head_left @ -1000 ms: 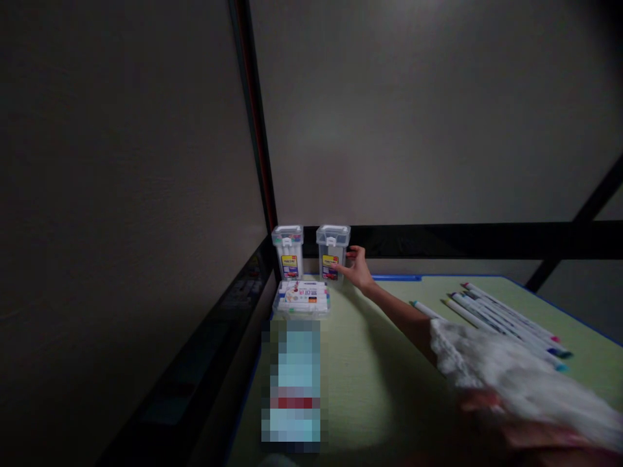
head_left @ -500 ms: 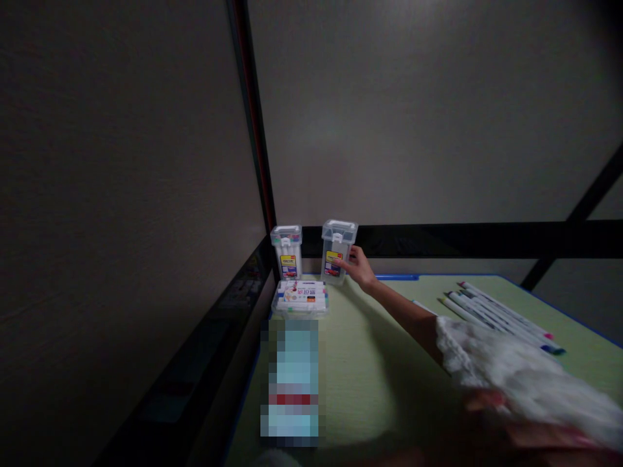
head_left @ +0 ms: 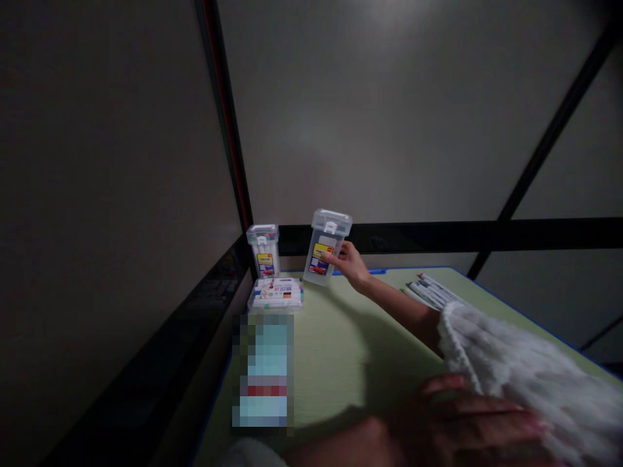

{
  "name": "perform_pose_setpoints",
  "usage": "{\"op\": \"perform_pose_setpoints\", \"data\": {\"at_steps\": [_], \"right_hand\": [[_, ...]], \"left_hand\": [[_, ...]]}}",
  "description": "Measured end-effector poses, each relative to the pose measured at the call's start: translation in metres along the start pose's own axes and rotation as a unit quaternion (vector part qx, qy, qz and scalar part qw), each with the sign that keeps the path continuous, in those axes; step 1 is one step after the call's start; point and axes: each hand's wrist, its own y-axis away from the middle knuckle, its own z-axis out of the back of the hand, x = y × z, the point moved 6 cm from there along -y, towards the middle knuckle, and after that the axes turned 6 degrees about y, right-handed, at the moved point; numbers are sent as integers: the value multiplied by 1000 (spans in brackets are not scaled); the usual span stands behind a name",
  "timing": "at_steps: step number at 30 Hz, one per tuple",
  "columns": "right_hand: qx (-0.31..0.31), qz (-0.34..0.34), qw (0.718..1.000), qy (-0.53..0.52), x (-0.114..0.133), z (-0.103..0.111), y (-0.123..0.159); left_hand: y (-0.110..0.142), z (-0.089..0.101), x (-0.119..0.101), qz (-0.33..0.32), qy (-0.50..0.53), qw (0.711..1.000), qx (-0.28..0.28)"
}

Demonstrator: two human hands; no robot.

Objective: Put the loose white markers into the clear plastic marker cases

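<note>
My right hand grips a clear plastic marker case by its right side, thumb on the front near the yellow label. The lidded case looks empty and tilts, its top leaning to the right. In the near foreground my left hand is dark and slightly blurred, its fingers stretched out in front of the white fluffy right sleeve. Whether it touches the sleeve I cannot tell. A similar upright case, filled with markers, stands left of the held one. Before it lies a flat box of markers.
Several loose white markers lie on the green table, partly behind the right sleeve. A blue bar-shaped object lies along the back edge. A pixelated light-blue item is at the left. Walls stand behind and left.
My right hand has tilted the clear case and brought it slightly closer. My left hand has come up further into view in front of the right sleeve. The view has turned rightward.
</note>
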Motion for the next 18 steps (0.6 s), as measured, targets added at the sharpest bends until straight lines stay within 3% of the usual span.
{"op": "perform_pose_setpoints", "data": {"at_steps": [3,6,10,13,18], "right_hand": [[9,-6,1000,1,14,14,16],[8,-14,1000,0,22,32,33],[9,-22,1000,3,29,58,58],[11,-29,999,22,31,76,77],[35,-49,998,5,25,87,108]], "left_hand": [[2,-22,8,-10,-16,1000,-16],[1,-37,12,-45,1,999,17],[-6,-29,5,-79,38,995,50],[-13,-21,-6,-64,96,991,73],[-18,-24,-35,-64,156,979,118]]}}
